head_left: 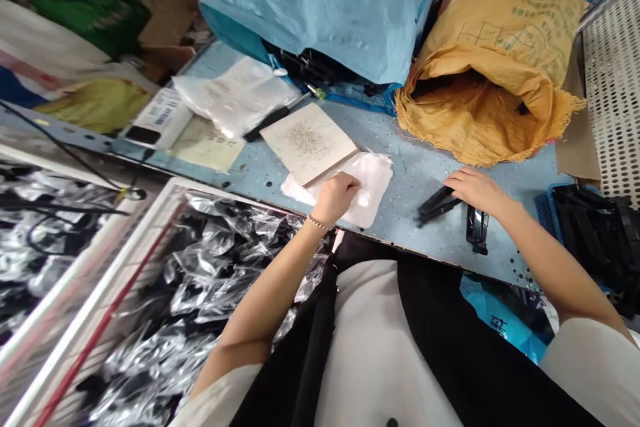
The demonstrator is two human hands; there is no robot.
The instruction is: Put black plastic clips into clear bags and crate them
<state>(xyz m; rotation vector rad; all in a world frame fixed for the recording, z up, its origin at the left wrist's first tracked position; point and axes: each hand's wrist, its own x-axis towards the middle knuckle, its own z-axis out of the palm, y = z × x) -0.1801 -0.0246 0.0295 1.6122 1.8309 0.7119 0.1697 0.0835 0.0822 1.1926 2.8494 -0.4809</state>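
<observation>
My left hand (336, 199) is closed, its fingertips pinched at the top of a stack of thin, whitish plastic bags (373, 180). A square wooden board (309, 141) with dark specks lies over the far part of that stack. Out to the right, my right hand (476, 191) grips the end of a long black plastic part (436, 205), which is blurred by motion; whether it is one piece or two I cannot tell. Just below that hand, another black plastic part (477, 230) with a shiny face lies on the blue bench (400, 230).
A blue woven sack (330, 7) holding black parts and an open yellow sack (500, 33) stand at the back. Several black parts fill a blue basket (547, 213) at right. Bagged black parts (215, 267) lie below left, beside a white frame (100, 293). A screwdriver (314, 91) lies behind the board.
</observation>
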